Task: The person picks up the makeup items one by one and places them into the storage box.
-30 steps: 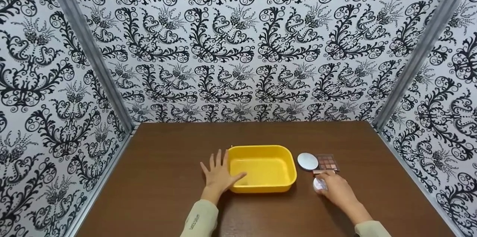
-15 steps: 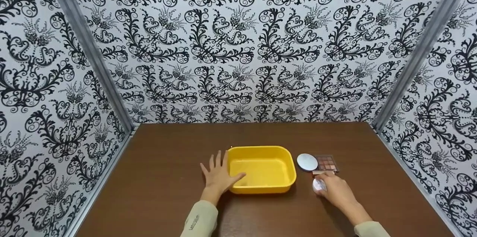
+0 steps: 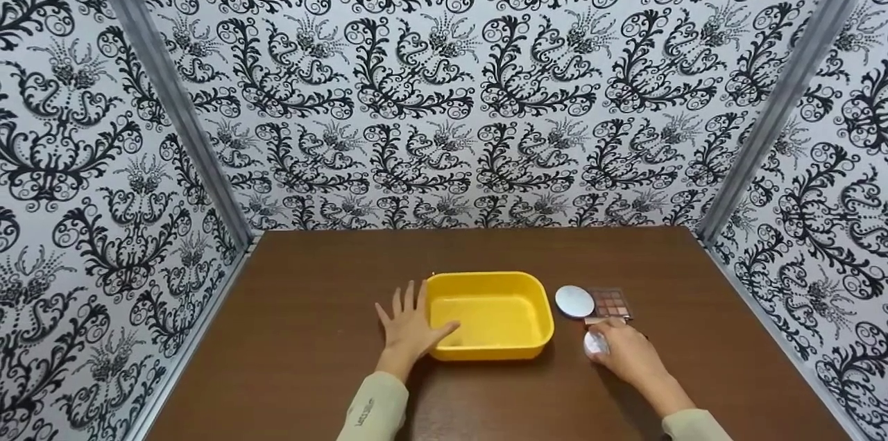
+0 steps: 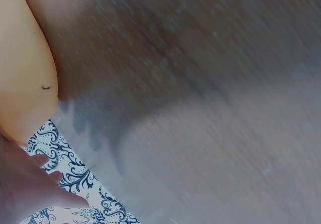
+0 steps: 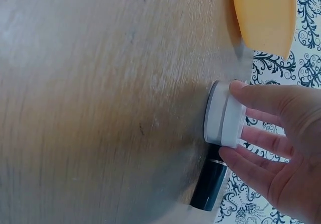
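Note:
My left hand (image 3: 409,331) lies on the left side of a yellow plastic tub (image 3: 489,352), fingers spread along its outside and thumb over the near rim. In the left wrist view only part of that hand (image 4: 30,184) shows, below the tub's wall (image 4: 25,58). To the right of the tub, my right hand (image 3: 630,354) holds a small round white cosmetic jar (image 3: 594,345). The right wrist view shows the thumb on one side of the jar (image 5: 224,116) and fingertips on the other, its base close over the tabletop. A black cosmetic tube (image 5: 208,186) lies just beyond.
Behind the right hand are a round white compact (image 3: 574,302), an eyeshadow palette (image 3: 612,303) and a slim tube (image 3: 598,321). Patterned wall panels (image 3: 444,115) with grey corner posts (image 3: 173,101) enclose the brown table (image 3: 312,358) at the back and sides.

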